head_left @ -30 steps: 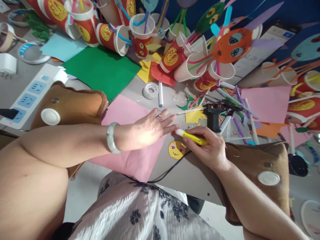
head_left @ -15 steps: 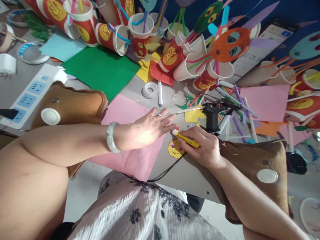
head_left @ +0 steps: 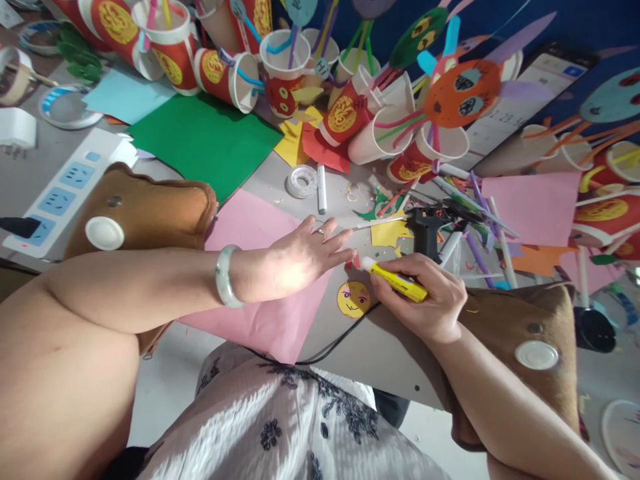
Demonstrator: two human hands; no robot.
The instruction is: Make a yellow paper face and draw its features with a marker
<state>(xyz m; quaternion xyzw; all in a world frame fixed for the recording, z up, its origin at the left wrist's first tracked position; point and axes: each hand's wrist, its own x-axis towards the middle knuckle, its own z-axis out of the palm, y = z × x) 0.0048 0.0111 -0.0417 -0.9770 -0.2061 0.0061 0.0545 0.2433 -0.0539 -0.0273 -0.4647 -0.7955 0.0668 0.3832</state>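
Observation:
My left hand (head_left: pixel 297 261), with a ring and a pale bangle, lies flat with fingers spread over the pink paper (head_left: pixel 245 223). One fingertip touches or nearly touches small red paper pieces (head_left: pixel 355 259). Held in my right hand (head_left: pixel 434 293) is a yellow glue stick (head_left: pixel 400 281), its white end pointing left, close to the red pieces. Just below that end, a round yellow paper face (head_left: pixel 353 299) with a drawn smile rests on the grey table.
Brown cushions (head_left: pixel 145 207) lie under both forearms. A black glue gun (head_left: pixel 425 230), straws and scraps sit beyond my right hand. Decorated paper cups (head_left: pixel 383 133) line the back. A power strip (head_left: pixel 65 190) stands at left; a black cable (head_left: pixel 345 337) runs along the front.
My right hand has drawn back to the right with the glue stick, uncovering more of the yellow face and the red pieces. My left hand has hardly moved.

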